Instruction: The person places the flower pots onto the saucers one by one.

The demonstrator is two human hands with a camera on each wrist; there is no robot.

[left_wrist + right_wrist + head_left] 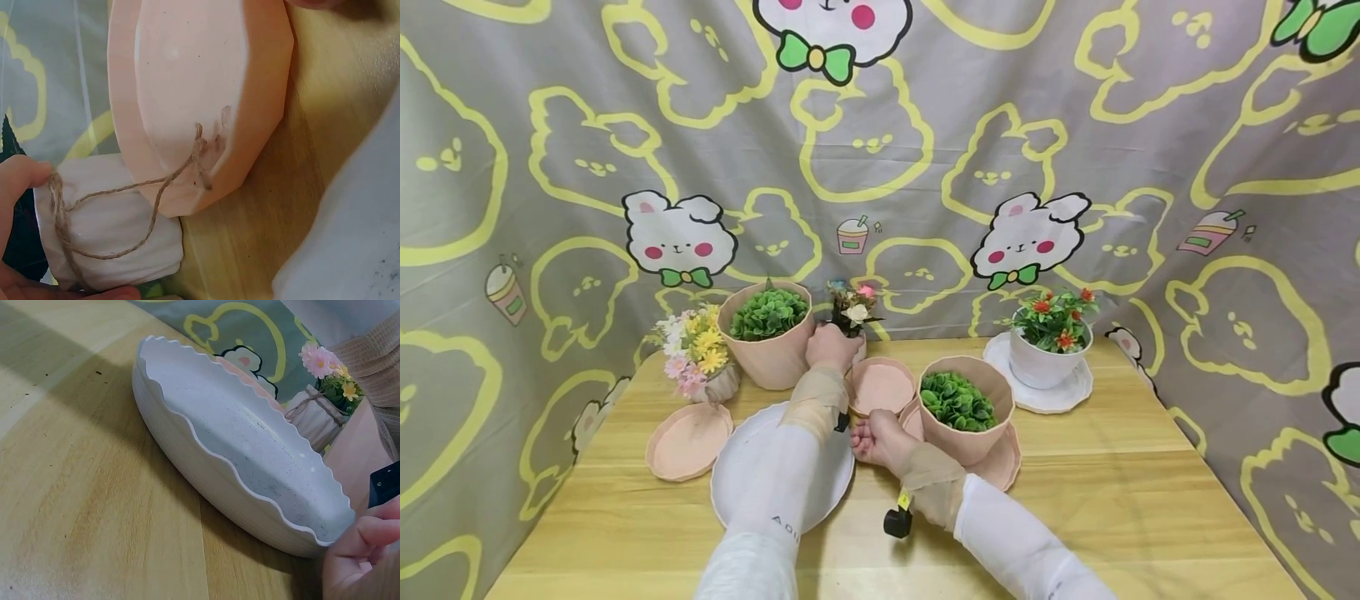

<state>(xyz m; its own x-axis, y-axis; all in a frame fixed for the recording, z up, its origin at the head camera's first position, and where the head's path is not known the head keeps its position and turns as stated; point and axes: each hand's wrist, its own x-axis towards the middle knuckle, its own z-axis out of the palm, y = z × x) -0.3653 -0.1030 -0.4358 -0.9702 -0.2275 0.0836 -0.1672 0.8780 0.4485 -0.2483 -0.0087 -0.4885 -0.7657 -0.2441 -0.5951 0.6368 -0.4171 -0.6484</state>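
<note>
My left hand (831, 346) reaches to the back of the table and grips a small flower bunch (852, 307) in a white cloth-wrapped pot (106, 228) tied with twine. The thumb and fingers (19, 178) curl round that pot. Just in front of it lies a small pink saucer (880, 385), and the twine's loose end hangs over the saucer's rim (200, 156). My right hand (874, 437) sits at the saucer's near rim with its fingers (365, 540) curled, beside the white scalloped plate (250, 456). Whether it grips the saucer is hidden.
A pink pot of green leaves (769, 332) stands at the back left, with a daisy bunch (698, 354) and another pink saucer (688, 440) beside it. A second green pot (964, 408) stands on a pink saucer at the right. A white pot with red flowers (1051, 342) is at the back right.
</note>
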